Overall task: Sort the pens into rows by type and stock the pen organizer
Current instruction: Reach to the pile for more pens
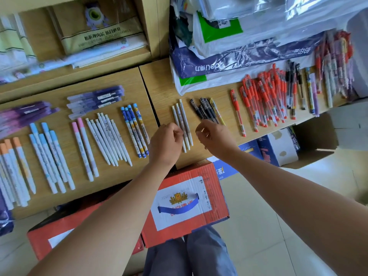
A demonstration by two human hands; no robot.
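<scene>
Sorted rows of pens lie on the wooden desk [111, 176]: purple pens [95, 98], orange-capped [14, 168], blue-capped [51, 156], pink-capped [84, 148], plain white [109, 138] and blue patterned pens [135, 130]. Three white pens [182, 120] lie side by side at the middle. My left hand [165, 142] pinches the leftmost of them with curled fingers. My right hand [215, 138] hovers just right of them with fingers curled, over the near ends of a small bunch of black pens [203, 109]. A single red pen [238, 114] and a heap of red pens [264, 96] lie further right.
Plastic bags [239, 56] pile at the back right, with mixed pens [330, 72] beside them. A red and white carton [185, 204] stands under the desk edge by my knees. An open cardboard box [294, 148] sits on the floor at right. Shelves with packets [95, 38] are behind.
</scene>
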